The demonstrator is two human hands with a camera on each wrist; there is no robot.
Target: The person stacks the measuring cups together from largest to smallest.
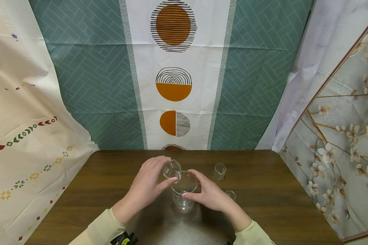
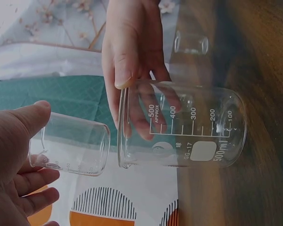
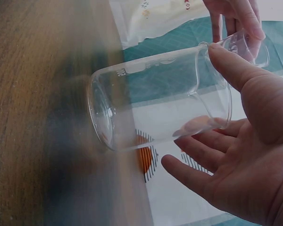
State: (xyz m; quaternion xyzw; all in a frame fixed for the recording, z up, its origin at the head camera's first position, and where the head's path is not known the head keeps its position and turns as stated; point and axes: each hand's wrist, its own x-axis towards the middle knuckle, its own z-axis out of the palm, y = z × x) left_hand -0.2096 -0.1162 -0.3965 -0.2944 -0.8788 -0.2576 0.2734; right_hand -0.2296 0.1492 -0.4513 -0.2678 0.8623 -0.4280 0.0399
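Note:
A large clear glass beaker (image 2: pixel 193 127), marked 500 ml, stands in front of me with its mouth upward. My right hand (image 1: pixel 210 194) grips it near the rim, thumb on one side and fingers on the other. A small clear beaker (image 2: pixel 78 143) with fine graduations is held by my left hand (image 1: pixel 147 182), thumb and fingers pinching it around its rim. Its base points down toward the mouth of the large beaker (image 3: pixel 151 103), slightly to the left of centre. Both beakers look empty.
Another small beaker (image 1: pixel 219 172) stands on the brown wooden table (image 1: pixel 263 211), behind my right hand. A smaller beaker (image 1: pixel 231 195) sits near my right wrist, partly hidden by it. Patterned cloths (image 1: pixel 248 102) hang beyond the table's back edge and at both sides.

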